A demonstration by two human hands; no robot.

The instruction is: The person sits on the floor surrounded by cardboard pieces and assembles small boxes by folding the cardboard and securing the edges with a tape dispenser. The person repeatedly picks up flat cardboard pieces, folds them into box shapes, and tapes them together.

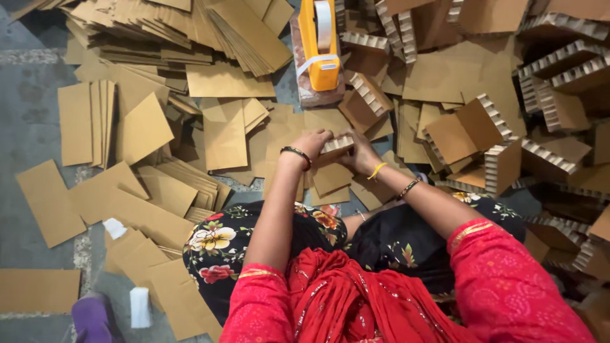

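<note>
Person sits on the floor (32, 127), both hands out front on one small honeycomb cardboard piece (335, 143) held just above the knees, in the middle of the spread. Left hand (311, 143) has fingers curled closed over the piece's left end; right hand (357, 154) grips its right end, fingers wrapped around it. The piece looks part-folded, white corrugated edge showing on top, so this one is judged mid-assembly, not finished. To the right, a heap of folded honeycomb corner pieces (508, 140) already stands shaped, many of them, so a good share of the work seems done. To the left, flat brown cardboard sheets (146, 184) lie scattered and a stacked pile of flat sheets (190, 32) sits at top left, still unfolded, so plenty is left. A yellow tape dispenser (319, 44) stands upright at top centre, well apart from both hands, untouched. Small white scraps (140, 307) lie near the bottom left.
</note>
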